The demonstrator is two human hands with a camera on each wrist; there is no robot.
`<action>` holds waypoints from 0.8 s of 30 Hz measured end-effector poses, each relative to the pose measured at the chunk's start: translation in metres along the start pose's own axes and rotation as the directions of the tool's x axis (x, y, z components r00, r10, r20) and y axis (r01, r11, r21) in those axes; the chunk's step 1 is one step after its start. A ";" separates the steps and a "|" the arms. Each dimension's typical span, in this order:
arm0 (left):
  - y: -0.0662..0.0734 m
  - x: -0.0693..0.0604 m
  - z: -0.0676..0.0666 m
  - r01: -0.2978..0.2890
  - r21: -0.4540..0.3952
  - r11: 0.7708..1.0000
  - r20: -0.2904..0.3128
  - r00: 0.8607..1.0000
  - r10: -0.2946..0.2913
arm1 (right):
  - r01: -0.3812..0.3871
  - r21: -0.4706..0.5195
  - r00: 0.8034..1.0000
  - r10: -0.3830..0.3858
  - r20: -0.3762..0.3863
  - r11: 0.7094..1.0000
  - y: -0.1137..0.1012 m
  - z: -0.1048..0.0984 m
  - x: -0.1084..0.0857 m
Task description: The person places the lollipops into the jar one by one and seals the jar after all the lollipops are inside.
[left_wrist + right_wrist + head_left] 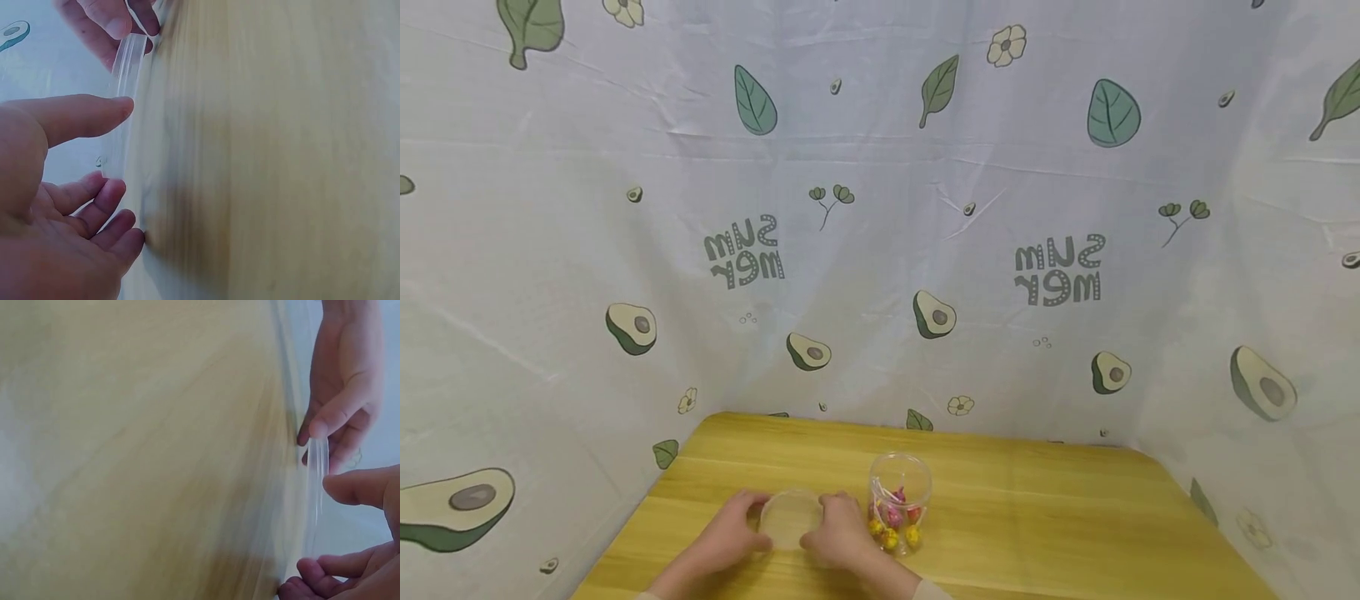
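Observation:
A round clear plastic lid (792, 518) lies flat, at or just above the tabletop, between the two hands. My left hand (730, 533) holds its left edge, thumb on the near side and fingers on the far side. On the opposite edge, my right hand (844, 533) holds the rim in the same way. Both wrist views show the lid edge-on as a thin ridged band (127, 72), with the thumbs and curled fingertips around it. Just right of the right hand stands an uncovered clear jar (901, 458) holding several wrapped lollipops (892, 517), yellow, pink and red.
The yellow wood-grain table (1037, 517) extends to the right of the jar and behind the hands. A white curtain (880, 250) printed with avocados, leaves and flowers hangs around its back and sides.

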State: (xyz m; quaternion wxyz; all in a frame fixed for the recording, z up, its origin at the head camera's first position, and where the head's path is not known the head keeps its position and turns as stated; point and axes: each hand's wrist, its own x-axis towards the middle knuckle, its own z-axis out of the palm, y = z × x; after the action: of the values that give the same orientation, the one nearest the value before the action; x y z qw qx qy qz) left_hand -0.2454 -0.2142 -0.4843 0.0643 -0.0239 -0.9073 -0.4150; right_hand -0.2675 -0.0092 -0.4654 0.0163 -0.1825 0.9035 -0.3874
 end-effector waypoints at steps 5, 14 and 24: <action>0.001 -0.005 -0.006 0.014 -0.075 0.997 0.050 0.999 -0.010 | -0.012 0.066 1.000 0.011 0.013 0.998 0.001 -0.002 -0.001; 0.002 -0.009 -0.015 0.028 -0.222 0.975 0.125 0.992 0.000 | -0.038 0.171 0.999 0.031 0.044 0.985 -0.001 -0.009 -0.002; 0.007 -0.011 -0.026 0.056 -0.238 0.970 0.145 0.989 -0.021 | -0.039 0.258 0.999 0.029 0.040 0.965 -0.012 -0.022 -0.010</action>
State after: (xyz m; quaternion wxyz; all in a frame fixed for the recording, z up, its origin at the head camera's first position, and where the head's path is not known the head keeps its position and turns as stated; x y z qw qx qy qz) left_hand -0.2318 -0.2289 -0.4640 -0.0117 -0.0434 -0.8527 -0.5205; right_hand -0.2582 0.0022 -0.4428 0.0628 -0.1702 0.8477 -0.4984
